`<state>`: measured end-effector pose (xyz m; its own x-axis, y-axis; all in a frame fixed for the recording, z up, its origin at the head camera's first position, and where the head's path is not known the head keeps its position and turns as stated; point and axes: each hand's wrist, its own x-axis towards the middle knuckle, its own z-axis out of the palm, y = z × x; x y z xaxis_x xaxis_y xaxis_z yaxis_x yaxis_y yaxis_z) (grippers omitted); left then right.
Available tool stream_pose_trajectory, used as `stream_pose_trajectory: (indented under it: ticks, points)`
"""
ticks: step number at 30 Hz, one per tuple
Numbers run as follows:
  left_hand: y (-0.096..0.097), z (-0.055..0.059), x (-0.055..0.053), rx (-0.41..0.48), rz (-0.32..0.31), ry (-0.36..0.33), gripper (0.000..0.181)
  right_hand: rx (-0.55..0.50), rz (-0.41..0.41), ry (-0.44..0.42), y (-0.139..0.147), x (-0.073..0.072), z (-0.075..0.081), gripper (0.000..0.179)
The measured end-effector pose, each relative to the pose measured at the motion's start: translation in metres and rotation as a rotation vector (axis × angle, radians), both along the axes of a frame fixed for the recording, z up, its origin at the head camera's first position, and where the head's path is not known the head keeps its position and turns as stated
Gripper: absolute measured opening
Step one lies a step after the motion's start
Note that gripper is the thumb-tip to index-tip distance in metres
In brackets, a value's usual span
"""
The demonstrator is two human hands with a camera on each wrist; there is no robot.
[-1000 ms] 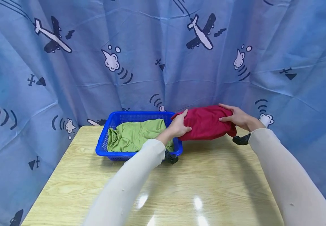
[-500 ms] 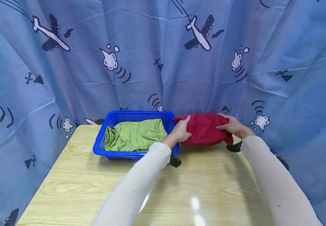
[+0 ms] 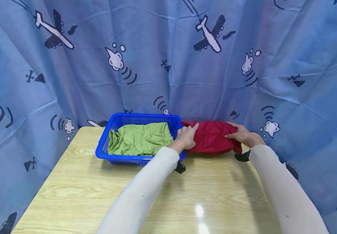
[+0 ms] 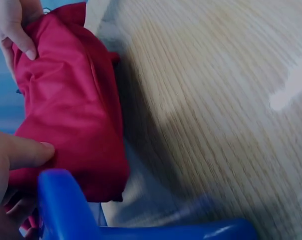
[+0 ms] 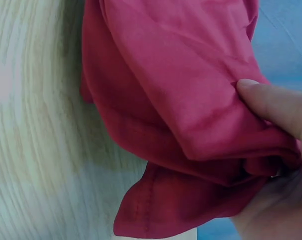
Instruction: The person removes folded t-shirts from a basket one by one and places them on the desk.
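Observation:
A folded red garment (image 3: pixel 212 138) lies low over the table, just right of the blue basket. My left hand (image 3: pixel 186 138) grips its left end beside the basket rim; in the left wrist view the thumb (image 4: pixel 33 152) presses on top and the fingers curl underneath. At the other end, my right hand (image 3: pixel 241 134) pinches the garment, thumb (image 5: pixel 270 102) above and the other fingers mostly hidden below. A loose hemmed flap (image 5: pixel 160 210) hangs under that end. Inside the basket lies a folded green garment (image 3: pixel 142 138).
The blue plastic basket (image 3: pixel 145 158) stands at the back of the wooden table (image 3: pixel 78 185), its right side next to my left hand. A blue curtain (image 3: pixel 145 65) with printed airplanes hangs right behind the table.
Both hands have lowered the red garment toward the table, right of the basket. My left hand has shifted slightly on its end. The green garment has stayed in the basket.

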<state>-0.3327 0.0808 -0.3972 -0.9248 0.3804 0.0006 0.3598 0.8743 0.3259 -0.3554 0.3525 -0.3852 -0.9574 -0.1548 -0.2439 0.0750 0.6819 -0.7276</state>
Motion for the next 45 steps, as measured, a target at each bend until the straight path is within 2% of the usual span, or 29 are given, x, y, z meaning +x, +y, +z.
stream_pose_trajectory:
  ticks: [3,7,15,20,24,27,29,31,35,40,45]
  points:
    - [-0.002,-0.001,0.000,-0.036,-0.007,0.008,0.081,-0.009,0.009,-0.002,0.001,-0.001,-0.007,0.085]
    - [-0.001,-0.001,0.000,-0.073,-0.022,-0.020,0.082,0.000,0.003,-0.016,0.002,-0.003,-0.014,0.086]
    - [0.000,-0.002,0.000,-0.116,-0.020,-0.079,0.085,0.054,0.021,-0.008,0.002,0.000,-0.017,0.085]
    - [-0.002,-0.005,0.002,-0.147,-0.020,-0.084,0.079,0.097,0.058,-0.068,0.002,0.001,-0.025,0.087]
    - [-0.002,-0.005,0.002,-0.169,-0.025,-0.088,0.074,0.183,0.127,-0.138,0.004,0.003,-0.029,0.091]
    - [-0.003,-0.005,0.003,-0.214,-0.015,-0.067,0.071,0.263,0.165,-0.190,0.006,0.004,-0.030,0.089]
    - [-0.004,-0.005,0.002,-0.225,-0.002,-0.042,0.068,0.293,0.163,-0.211,0.008,0.004,-0.029,0.086]
    - [-0.006,-0.003,0.002,-0.210,0.014,-0.018,0.066,0.307,0.158,-0.197,0.009,0.003,-0.026,0.081]
    - [-0.011,0.003,0.002,-0.188,0.035,0.001,0.063,0.299,0.151,-0.116,0.008,0.001,-0.017,0.077]
    - [-0.015,0.009,0.007,-0.224,0.002,0.009,0.065,0.277,0.147,-0.049,0.003,0.004,-0.004,0.075]
    - [-0.022,0.009,0.012,-0.191,-0.017,0.016,0.066,0.253,0.169,0.010,-0.010,0.007,0.006,0.072]
